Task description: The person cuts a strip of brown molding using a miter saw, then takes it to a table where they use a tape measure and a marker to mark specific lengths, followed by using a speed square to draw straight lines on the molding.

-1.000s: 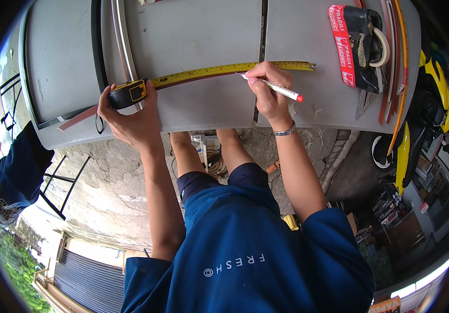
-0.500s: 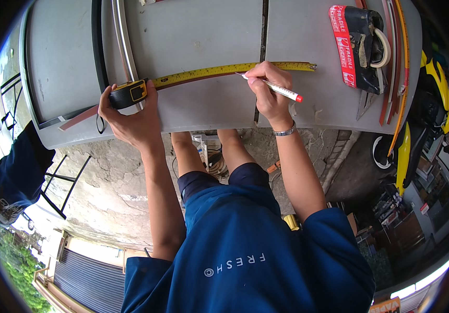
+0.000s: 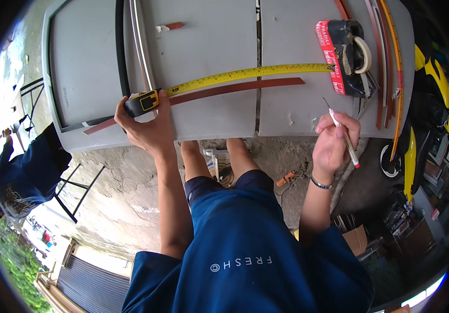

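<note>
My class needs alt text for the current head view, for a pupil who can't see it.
A person's left hand grips a black-and-yellow tape measure, its yellow blade extended rightward beside a reddish-brown strip on a grey worktop. The right hand holds a white, red-ended marker off the strip.

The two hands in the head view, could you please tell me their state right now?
Left hand: closed around the black-and-yellow tape measure.
Right hand: closed on the white pen.
</note>
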Available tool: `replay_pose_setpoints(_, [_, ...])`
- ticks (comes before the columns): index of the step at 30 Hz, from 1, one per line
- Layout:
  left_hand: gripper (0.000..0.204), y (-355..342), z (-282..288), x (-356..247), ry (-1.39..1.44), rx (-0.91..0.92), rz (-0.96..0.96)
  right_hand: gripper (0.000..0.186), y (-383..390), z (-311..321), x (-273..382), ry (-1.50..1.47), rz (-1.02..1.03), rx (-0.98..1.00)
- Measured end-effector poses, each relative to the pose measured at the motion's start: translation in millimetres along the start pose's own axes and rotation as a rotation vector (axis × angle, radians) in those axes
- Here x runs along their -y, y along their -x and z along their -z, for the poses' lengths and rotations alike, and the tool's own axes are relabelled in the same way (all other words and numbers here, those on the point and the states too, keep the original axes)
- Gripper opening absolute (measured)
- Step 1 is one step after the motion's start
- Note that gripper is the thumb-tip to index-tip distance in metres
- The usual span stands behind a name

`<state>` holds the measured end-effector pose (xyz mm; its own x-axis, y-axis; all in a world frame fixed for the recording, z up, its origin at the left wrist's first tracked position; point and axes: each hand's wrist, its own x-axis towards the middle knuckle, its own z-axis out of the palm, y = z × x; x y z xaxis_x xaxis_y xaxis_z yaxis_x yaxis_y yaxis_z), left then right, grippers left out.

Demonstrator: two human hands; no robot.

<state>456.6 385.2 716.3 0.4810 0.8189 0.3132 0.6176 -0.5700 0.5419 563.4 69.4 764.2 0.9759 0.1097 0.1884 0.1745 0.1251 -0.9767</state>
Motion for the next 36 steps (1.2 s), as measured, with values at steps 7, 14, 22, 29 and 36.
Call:
replay_pose_setpoints(7, [0.077, -67, 32, 4, 0.210, -0.019, -0.019, 0.025, 17, 17, 44, 0.356, -0.135, -0.062])
replay_pose_setpoints(14, [0.078, -170, 59, 76, -0.157, 0.063, -0.068, 0.022, 9, 1, 41, 0.742, -0.035, 0.254])
replay_pose_setpoints(22, [0.081, -251, 21, 182, -0.393, 0.542, 0.005, 0.025, -2, -53, 67, 0.720, -0.149, 0.291])
replay_pose_setpoints(29, [0.071, -268, 15, 190, -0.175, 0.471, 0.086, 0.021, 13, -92, 79, 0.744, -0.187, 0.219])
replay_pose_setpoints(36, [0.034, -224, 57, 227, 0.205, 0.285, 0.117, 0.047, 21, -102, 87, 0.463, -0.272, 0.236])
